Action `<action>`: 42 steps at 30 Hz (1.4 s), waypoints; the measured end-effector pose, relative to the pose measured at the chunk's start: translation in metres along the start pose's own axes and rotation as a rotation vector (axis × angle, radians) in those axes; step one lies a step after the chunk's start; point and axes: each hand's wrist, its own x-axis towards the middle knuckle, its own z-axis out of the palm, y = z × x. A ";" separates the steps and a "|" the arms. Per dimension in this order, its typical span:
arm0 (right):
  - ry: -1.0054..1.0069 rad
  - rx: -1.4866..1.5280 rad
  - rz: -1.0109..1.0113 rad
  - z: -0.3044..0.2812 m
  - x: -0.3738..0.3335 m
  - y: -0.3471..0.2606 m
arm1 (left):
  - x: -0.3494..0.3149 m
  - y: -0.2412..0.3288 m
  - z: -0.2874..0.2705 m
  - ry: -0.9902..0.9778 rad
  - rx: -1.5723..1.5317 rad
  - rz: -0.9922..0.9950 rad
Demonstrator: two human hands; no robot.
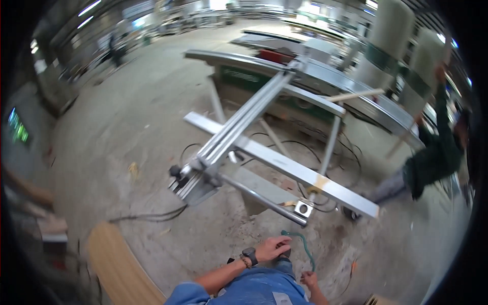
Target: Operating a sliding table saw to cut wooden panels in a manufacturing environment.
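My left hand point(272, 248), with a dark watch point(249, 254) and a beaded bracelet at its wrist, is in front of my body. Its fingers point right, slightly bent and apart, with nothing seen in them. Beside its fingertips is the upper end of a thin green hose point(305, 246), which curves down to my right hand point(308, 278). That hand is low by my right side, fingers curled at the hose's lower end. Ahead of me is a sliding table saw point(244, 76) with a long metal fence arm point(249, 114) reaching toward me.
A silver crossbar point(284, 165) and a round metal bar point(264, 201) extend from the saw near me. Cables point(152, 217) lie on the concrete floor. A curved wooden panel point(117, 259) is at my left. At right a person in dark clothing point(432, 162) stands with an arm raised.
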 end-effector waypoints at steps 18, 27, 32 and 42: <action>-0.145 -0.086 -0.109 0.018 0.015 -0.059 | -0.058 -0.024 -0.042 0.236 0.028 -0.136; -0.091 -0.167 -0.079 0.030 0.008 -0.067 | -0.049 -0.026 -0.042 0.253 -0.040 -0.159; -0.061 -0.240 -0.067 0.021 0.000 -0.054 | -0.038 -0.023 -0.034 0.150 -0.020 -0.161; -0.043 -0.205 0.039 0.022 -0.013 -0.032 | -0.028 -0.013 -0.023 0.081 -0.019 -0.172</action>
